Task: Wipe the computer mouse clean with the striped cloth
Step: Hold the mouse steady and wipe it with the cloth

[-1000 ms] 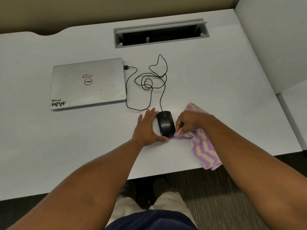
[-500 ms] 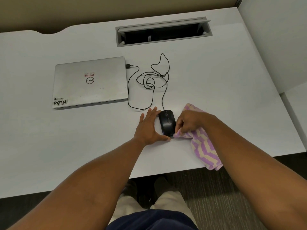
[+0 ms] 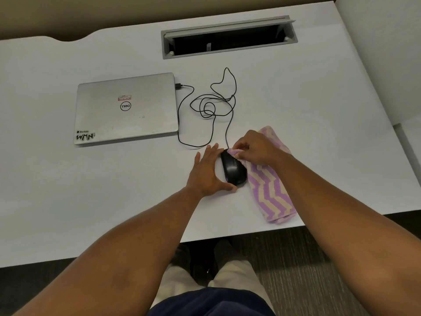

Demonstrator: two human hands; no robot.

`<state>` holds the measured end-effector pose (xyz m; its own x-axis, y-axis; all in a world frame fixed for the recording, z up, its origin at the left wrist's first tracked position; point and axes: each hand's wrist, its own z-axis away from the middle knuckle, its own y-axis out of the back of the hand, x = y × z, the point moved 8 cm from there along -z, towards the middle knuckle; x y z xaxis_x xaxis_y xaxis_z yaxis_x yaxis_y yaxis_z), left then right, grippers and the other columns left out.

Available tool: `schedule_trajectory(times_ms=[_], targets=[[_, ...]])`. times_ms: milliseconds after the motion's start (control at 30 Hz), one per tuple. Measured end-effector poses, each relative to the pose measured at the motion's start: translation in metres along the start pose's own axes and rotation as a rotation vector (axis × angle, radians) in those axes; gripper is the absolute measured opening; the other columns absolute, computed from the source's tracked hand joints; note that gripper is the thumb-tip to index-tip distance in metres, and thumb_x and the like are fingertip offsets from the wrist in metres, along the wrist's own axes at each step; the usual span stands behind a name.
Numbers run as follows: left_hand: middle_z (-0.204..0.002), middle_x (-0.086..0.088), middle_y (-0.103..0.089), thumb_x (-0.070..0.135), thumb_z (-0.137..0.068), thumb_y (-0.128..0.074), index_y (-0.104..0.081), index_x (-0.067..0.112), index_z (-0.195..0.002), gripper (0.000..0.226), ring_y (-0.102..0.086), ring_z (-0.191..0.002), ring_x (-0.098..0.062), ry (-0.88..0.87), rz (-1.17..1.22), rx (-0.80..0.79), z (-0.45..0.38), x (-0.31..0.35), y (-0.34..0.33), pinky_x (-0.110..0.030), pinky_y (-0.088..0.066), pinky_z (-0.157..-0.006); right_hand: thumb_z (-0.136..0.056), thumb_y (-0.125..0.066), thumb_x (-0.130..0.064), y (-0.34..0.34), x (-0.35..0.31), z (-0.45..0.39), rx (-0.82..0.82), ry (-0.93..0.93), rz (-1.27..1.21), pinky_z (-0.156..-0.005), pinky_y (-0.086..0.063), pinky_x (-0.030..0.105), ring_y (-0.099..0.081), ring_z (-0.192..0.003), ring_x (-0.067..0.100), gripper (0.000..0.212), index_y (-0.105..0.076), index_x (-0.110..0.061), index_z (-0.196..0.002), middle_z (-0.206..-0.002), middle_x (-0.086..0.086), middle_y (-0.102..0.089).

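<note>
Left hand (image 3: 208, 171) flat, fingers spread, bracing glossy black mouse (image 3: 233, 171) at 9 o'clock; right hand (image 3: 256, 148) pinching terry zigzag-striped cloth (image 3: 270, 190) onto its 12 o'clock end.

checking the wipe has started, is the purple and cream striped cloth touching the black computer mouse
Touching. The head view shows the right hand pressing a fold of the purple and cream striped cloth onto the black computer mouse.

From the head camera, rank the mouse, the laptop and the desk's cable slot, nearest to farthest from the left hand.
1. Mouse: touching the left hand, on its right side.
2. Laptop: farther back, to the left.
3. Cable slot: at the desk's rear.
</note>
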<state>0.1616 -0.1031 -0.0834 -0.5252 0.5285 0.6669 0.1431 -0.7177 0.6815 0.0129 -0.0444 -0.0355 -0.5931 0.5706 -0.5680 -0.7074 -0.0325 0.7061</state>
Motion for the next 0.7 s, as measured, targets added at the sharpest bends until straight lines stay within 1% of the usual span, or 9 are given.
schedule_trajectory(times_ms=[33, 167, 300, 433, 533, 633, 700], targets=[[-0.164, 0.005, -0.015, 0.063, -0.053, -0.087, -0.025, 0.026, -0.152, 0.123, -0.002, -0.152, -0.011, -0.003, 0.003, 0.001, 0.0, 0.0, 0.0, -0.038, 0.006, -0.123, -0.083, -0.069, -0.033, 0.0, 0.0, 0.001, 0.008, 0.003, -0.001, -0.087, -0.053, 0.034, -0.06, -0.097, 0.02, 0.028, -0.074, -0.018, -0.107, -0.109, 0.008, -0.061], [-0.165, 0.005, -0.013, 0.066, -0.053, -0.085, -0.022, 0.026, -0.153, 0.125, 0.001, -0.152, -0.01, -0.01, 0.001, 0.002, 0.0, -0.001, -0.001, -0.038, 0.008, -0.123, -0.085, -0.067, -0.029, -0.001, 0.0, 0.003, 0.006, 0.011, 0.038, -0.084, -0.047, 0.028, -0.057, -0.102, 0.021, 0.027, -0.071, -0.02, -0.111, -0.11, 0.008, -0.056], [-0.165, 0.006, -0.012, 0.072, -0.052, -0.082, -0.021, 0.025, -0.154, 0.128, 0.001, -0.152, -0.01, 0.001, 0.004, -0.005, 0.0, -0.001, -0.002, -0.04, 0.008, -0.123, -0.087, -0.066, -0.03, -0.001, -0.004, 0.003, 0.003, -0.015, 0.068, -0.087, -0.05, 0.032, -0.057, -0.104, 0.022, 0.028, -0.069, -0.021, -0.113, -0.113, 0.009, -0.057], [-0.165, 0.005, -0.012, 0.073, -0.052, -0.081, -0.022, 0.025, -0.154, 0.127, 0.001, -0.152, -0.011, 0.002, -0.002, 0.006, 0.0, 0.0, -0.003, -0.04, 0.008, -0.123, -0.088, -0.064, -0.031, -0.002, -0.005, 0.002, -0.004, -0.044, 0.079, -0.088, -0.053, 0.035, -0.06, -0.102, 0.024, 0.029, -0.068, -0.02, -0.114, -0.114, 0.009, -0.062], [-0.165, 0.005, -0.012, 0.072, -0.053, -0.081, -0.023, 0.025, -0.154, 0.126, 0.001, -0.152, -0.011, 0.005, -0.006, 0.008, -0.001, -0.001, -0.004, -0.04, 0.007, -0.123, -0.091, -0.059, -0.031, -0.005, -0.009, -0.001, -0.029, -0.048, 0.143, -0.082, -0.05, 0.031, -0.059, -0.099, 0.023, 0.027, -0.067, -0.02, -0.114, -0.113, 0.008, -0.064], [-0.165, 0.005, -0.013, 0.071, -0.052, -0.083, -0.024, 0.025, -0.153, 0.126, 0.0, -0.152, -0.011, 0.009, 0.009, 0.008, -0.001, -0.001, -0.004, -0.041, 0.007, -0.123, -0.092, -0.056, -0.035, -0.009, -0.02, -0.005, -0.053, -0.018, 0.223, -0.075, -0.046, 0.031, -0.058, -0.097, 0.023, 0.027, -0.069, -0.018, -0.107, -0.104, 0.006, -0.061], [-0.165, 0.005, -0.014, 0.071, -0.052, -0.083, -0.025, 0.025, -0.153, 0.125, -0.001, -0.152, -0.011, 0.009, 0.006, 0.009, -0.002, -0.001, -0.004, -0.041, 0.007, -0.123, -0.092, -0.056, -0.034, -0.013, -0.026, -0.008, -0.096, 0.008, 0.271, -0.074, -0.042, 0.029, -0.058, -0.099, 0.023, 0.026, -0.07, -0.018, -0.108, -0.104, 0.005, -0.062]])
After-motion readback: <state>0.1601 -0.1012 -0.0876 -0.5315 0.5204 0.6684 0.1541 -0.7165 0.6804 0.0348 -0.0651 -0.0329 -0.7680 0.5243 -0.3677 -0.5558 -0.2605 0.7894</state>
